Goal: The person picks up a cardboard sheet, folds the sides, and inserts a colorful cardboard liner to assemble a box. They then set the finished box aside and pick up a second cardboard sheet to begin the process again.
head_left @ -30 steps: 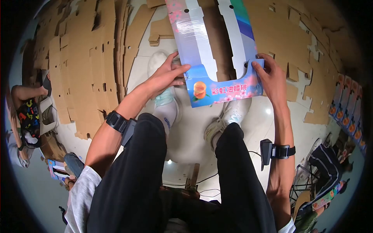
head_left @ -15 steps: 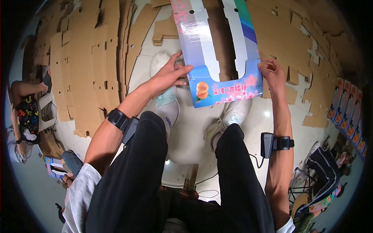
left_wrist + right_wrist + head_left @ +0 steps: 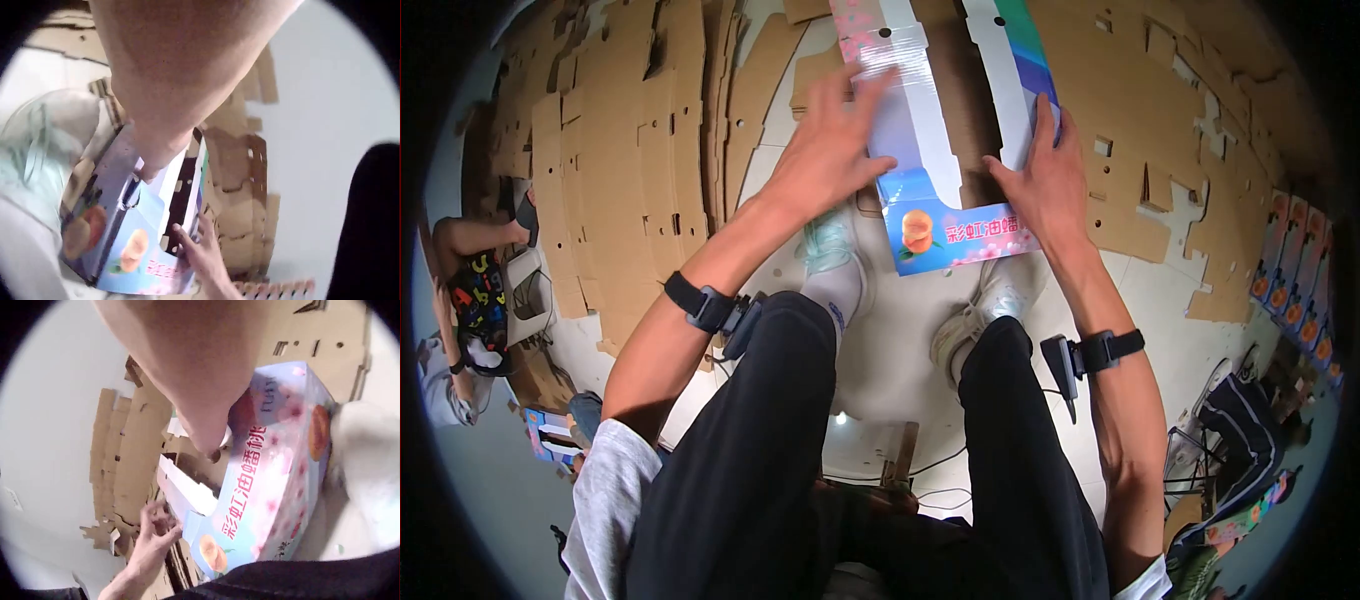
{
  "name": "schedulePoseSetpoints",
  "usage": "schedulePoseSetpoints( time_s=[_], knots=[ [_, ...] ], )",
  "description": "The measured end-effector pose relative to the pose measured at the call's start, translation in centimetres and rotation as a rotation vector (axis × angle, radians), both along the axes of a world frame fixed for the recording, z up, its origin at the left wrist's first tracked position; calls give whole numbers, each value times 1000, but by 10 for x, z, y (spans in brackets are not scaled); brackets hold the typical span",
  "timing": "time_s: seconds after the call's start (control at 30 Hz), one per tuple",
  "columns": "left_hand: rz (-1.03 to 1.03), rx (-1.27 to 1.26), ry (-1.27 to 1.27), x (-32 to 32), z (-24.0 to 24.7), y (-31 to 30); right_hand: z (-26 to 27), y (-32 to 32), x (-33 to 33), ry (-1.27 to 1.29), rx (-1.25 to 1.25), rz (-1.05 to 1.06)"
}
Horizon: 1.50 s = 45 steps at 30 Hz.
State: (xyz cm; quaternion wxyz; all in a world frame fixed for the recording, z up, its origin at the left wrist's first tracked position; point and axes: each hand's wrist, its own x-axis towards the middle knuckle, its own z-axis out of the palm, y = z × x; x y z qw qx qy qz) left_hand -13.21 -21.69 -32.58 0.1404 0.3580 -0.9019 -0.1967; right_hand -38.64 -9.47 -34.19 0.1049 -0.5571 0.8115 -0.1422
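A printed peach carton (image 3: 965,245), blue and pink with a long slot in its top, stands before my feet. My left hand (image 3: 825,150), blurred, is raised along its left edge with the fingers spread and the thumb near the front left corner. On the right side, my right hand (image 3: 1045,185) lies over the carton's right panel. Its thumb reaches over the dark slot and its fingers extend along the outer edge. The left wrist view shows the carton's front and left walls (image 3: 94,231) folded up. My right hand covers part of the front lettering.
Brown cardboard sheets (image 3: 615,200) lie spread at left, with more cardboard (image 3: 1140,110) at right. My shoes (image 3: 835,255) are close under the carton. Several printed cartons (image 3: 1280,270) stand in a row at far right. Other people sit at both sides, one in patterned shorts (image 3: 482,305).
My left hand has moved up along the carton's left edge. My right hand has left the front right corner and shifted inward, its thumb now over the slot. The carton has barely moved.
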Motion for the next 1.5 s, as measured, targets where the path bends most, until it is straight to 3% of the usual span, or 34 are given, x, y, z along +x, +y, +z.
schedulePoseSetpoints(
  time_s=[0.1,0.2,0.23,0.33,0.63,0.73,0.8,0.93,1.0,1.1,1.2,1.3,1.37,1.43,1.5],
  knots=[
    [-517,-233,1,-27,-1,1,-1,-2,2,40,60,-15],
    [-700,88,-134,-53,-28,25,-4,-5,1,58,112,-29],
    [-701,93,-238,-59,-23,28,-6,-5,-1,49,102,-26],
    [-701,26,-88,-58,-28,29,-16,-5,-8,79,29,-8],
    [-726,131,-135,-63,-28,34,-23,-22,-27,-26,-6,-2],
    [-702,123,-42,-58,-30,31,-18,-20,-31,-77,-69,46],
    [-617,27,-2,-58,-22,16,-9,-19,-39,-120,-70,66],
    [-430,-268,-76,-53,0,-47,60,-28,-62,-186,-44,118],
    [-376,-147,-156,-43,18,-73,81,-28,-83,-144,-65,262],
    [-250,80,-117,-27,13,-83,95,-18,-112,416,-198,332],
    [-149,368,-20,-21,-10,-71,65,-5,-184,516,-328,-115],
    [-101,692,82,-19,-36,-53,60,-2,-177,301,-249,-334],
    [-113,786,56,-22,-34,-44,50,-7,-138,52,-209,-29],
    [-147,749,-73,-24,-23,-38,43,-13,-95,194,-28,208],
    [-156,788,-44,-24,-20,-30,29,-21,-78,241,-50,300]
  ],
)
